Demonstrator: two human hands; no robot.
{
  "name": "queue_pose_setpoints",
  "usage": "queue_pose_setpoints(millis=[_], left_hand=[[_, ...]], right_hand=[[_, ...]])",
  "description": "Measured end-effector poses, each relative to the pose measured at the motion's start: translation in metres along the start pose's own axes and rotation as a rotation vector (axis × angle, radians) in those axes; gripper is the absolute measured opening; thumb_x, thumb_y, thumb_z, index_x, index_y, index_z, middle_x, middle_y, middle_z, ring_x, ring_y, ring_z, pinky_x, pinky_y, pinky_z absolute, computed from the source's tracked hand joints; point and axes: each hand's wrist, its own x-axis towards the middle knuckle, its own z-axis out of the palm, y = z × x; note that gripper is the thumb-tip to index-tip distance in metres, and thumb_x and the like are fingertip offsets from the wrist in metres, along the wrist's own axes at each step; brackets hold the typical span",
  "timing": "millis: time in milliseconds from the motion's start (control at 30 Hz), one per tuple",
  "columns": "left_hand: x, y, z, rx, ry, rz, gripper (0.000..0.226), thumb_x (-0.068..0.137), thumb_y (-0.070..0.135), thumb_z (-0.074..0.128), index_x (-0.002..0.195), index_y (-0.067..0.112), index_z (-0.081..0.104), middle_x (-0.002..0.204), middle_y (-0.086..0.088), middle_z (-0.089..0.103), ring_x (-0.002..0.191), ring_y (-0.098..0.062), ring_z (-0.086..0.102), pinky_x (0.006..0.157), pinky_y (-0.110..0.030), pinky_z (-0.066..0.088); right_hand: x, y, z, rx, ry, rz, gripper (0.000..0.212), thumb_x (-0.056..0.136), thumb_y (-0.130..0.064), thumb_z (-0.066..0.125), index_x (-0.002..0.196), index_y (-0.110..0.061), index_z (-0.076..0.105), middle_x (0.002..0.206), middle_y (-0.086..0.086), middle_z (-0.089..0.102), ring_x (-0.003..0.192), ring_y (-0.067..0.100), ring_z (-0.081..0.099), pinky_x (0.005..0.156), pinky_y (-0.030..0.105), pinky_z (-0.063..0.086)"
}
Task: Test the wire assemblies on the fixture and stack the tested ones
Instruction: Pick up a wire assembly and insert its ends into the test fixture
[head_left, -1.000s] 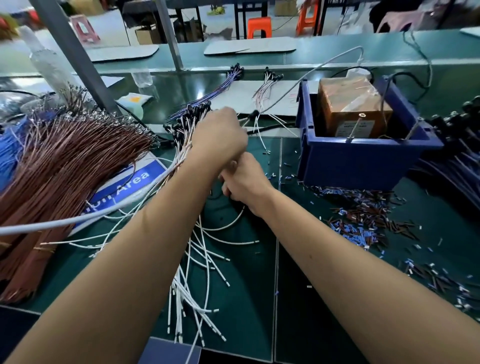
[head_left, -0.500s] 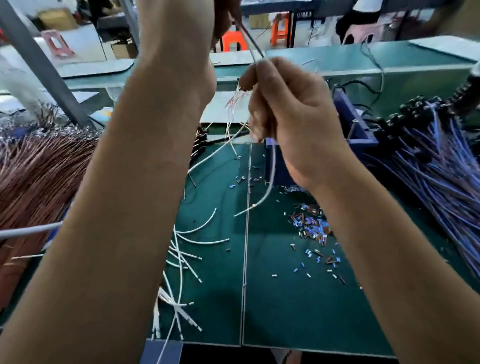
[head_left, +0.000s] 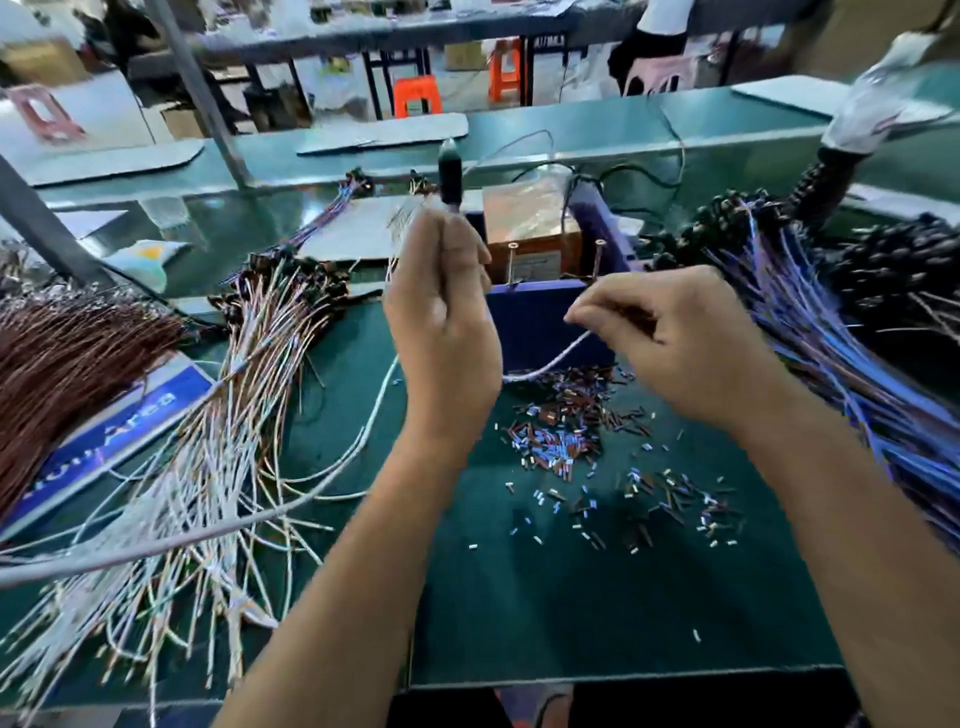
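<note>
**Hands raised over the bench with a probe and a white wire**

Fingers of the left hand (head_left: 441, 322) curl round a black probe (head_left: 450, 174), whose tip points upward above the knuckles, with a thin grey lead running from it. To its right, the right hand (head_left: 670, 338) pinches a white wire (head_left: 550, 364) between thumb and fingertips; the wire sags in a curve from that pinch toward the left wrist. Both hands are lifted off the green mat (head_left: 571, 597).

Just behind the 2 hands stands a blue bin (head_left: 535, 317) holding a brown taped box (head_left: 530, 228); whether this is the test fixture cannot be told. Below the right hand, small cut sleeve pieces (head_left: 561, 436) lie scattered on the mat. Left of the left forearm spreads a loose fan of white wire assemblies (head_left: 218, 467) with dark connectors at their far ends, and further left a bundle of brown wires (head_left: 67, 364) partly covers a blue label card (head_left: 140, 415). Right of the right forearm lies a thick heap of blue and purple wires (head_left: 831, 353).
</note>
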Motion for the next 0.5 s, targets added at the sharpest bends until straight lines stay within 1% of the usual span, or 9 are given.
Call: queue_pose_setpoints(millis=[67, 133, 167, 233, 300, 367, 433, 467, 500], left_hand=[[-0.019, -0.003, 0.009, -0.126, 0.062, -0.172, 0.032, 0.108, 0.021, 0.04, 0.077, 0.019, 0.044, 0.064, 0.002, 0.04, 0.054, -0.017, 0.034, 0.049, -0.031, 0.028], [-0.024, -0.002, 0.018, -0.331, 0.239, -0.37, 0.035, 0.111, 0.02, 0.038, 0.076, 0.017, 0.041, 0.06, 0.004, 0.034, 0.048, -0.011, 0.026, 0.043, -0.025, 0.023], [-0.018, -0.004, 0.02, -0.424, 0.315, -0.406, 0.037, 0.112, 0.019, 0.037, 0.075, 0.016, 0.04, 0.058, 0.004, 0.032, 0.046, -0.01, 0.023, 0.041, -0.022, 0.021], [-0.002, -0.003, 0.021, -0.521, 0.393, -0.419, 0.038, 0.112, 0.019, 0.035, 0.075, 0.016, 0.037, 0.058, 0.001, 0.028, 0.044, -0.01, 0.02, 0.041, -0.02, 0.019], [0.004, 0.0, 0.023, -0.58, 0.418, -0.423, 0.038, 0.113, 0.019, 0.035, 0.075, 0.016, 0.036, 0.062, -0.002, 0.024, 0.046, -0.011, 0.017, 0.043, -0.02, 0.018], [0.009, 0.002, 0.022, -0.59, 0.41, -0.416, 0.038, 0.113, 0.02, 0.035, 0.074, 0.017, 0.037, 0.063, -0.003, 0.023, 0.05, -0.012, 0.016, 0.046, -0.023, 0.015], [0.012, -0.001, 0.016, -0.554, 0.404, -0.407, 0.039, 0.112, 0.019, 0.034, 0.074, 0.016, 0.038, 0.062, -0.003, 0.025, 0.053, -0.015, 0.018, 0.049, -0.027, 0.015], [0.013, -0.002, 0.012, -0.537, 0.399, -0.403, 0.039, 0.112, 0.018, 0.033, 0.073, 0.015, 0.038, 0.061, -0.003, 0.026, 0.053, -0.016, 0.02, 0.049, -0.028, 0.017], [0.014, -0.003, 0.008, -0.513, 0.387, -0.398, 0.04, 0.112, 0.017, 0.033, 0.073, 0.015, 0.038, 0.059, -0.003, 0.026, 0.052, -0.016, 0.022, 0.048, -0.029, 0.02]], right_hand=[[-0.007, 0.0, 0.009, -0.001, -0.148, 0.033, 0.018, 0.103, -0.032, 0.062, 0.108, -0.025, 0.078, 0.087, -0.012, 0.075, 0.076, 0.01, 0.067, 0.075, 0.042, 0.055], [-0.009, -0.005, 0.017, 0.067, -0.278, 0.068, 0.034, 0.106, -0.045, 0.052, 0.11, -0.023, 0.077, 0.088, -0.008, 0.076, 0.079, 0.013, 0.067, 0.076, 0.041, 0.054], [-0.01, -0.008, 0.02, 0.139, -0.321, 0.086, 0.043, 0.107, -0.05, 0.045, 0.108, -0.021, 0.077, 0.085, -0.004, 0.075, 0.076, 0.013, 0.066, 0.074, 0.039, 0.054], [-0.008, -0.013, 0.025, 0.311, -0.371, 0.097, 0.043, 0.109, -0.044, 0.044, 0.107, -0.016, 0.078, 0.081, -0.002, 0.074, 0.062, 0.005, 0.057, 0.063, 0.03, 0.048], [-0.004, -0.015, 0.026, 0.434, -0.398, 0.092, 0.029, 0.109, -0.026, 0.052, 0.107, -0.011, 0.077, 0.08, -0.002, 0.075, 0.056, 0.001, 0.052, 0.059, 0.019, 0.041], [-0.001, -0.013, 0.023, 0.51, -0.393, 0.1, 0.018, 0.106, -0.014, 0.06, 0.105, -0.009, 0.077, 0.073, -0.002, 0.074, 0.052, -0.001, 0.05, 0.054, 0.012, 0.037], [0.002, -0.009, 0.018, 0.549, -0.371, 0.111, 0.014, 0.103, -0.014, 0.064, 0.102, -0.011, 0.078, 0.066, 0.0, 0.073, 0.05, 0.002, 0.046, 0.051, 0.015, 0.035], [0.002, -0.005, 0.016, 0.551, -0.359, 0.114, 0.012, 0.102, -0.015, 0.066, 0.1, -0.013, 0.078, 0.066, 0.001, 0.073, 0.05, 0.009, 0.049, 0.051, 0.021, 0.037], [0.003, -0.001, 0.013, 0.537, -0.346, 0.12, 0.011, 0.101, -0.017, 0.068, 0.099, -0.015, 0.078, 0.067, 0.001, 0.073, 0.052, 0.021, 0.054, 0.053, 0.03, 0.041]])
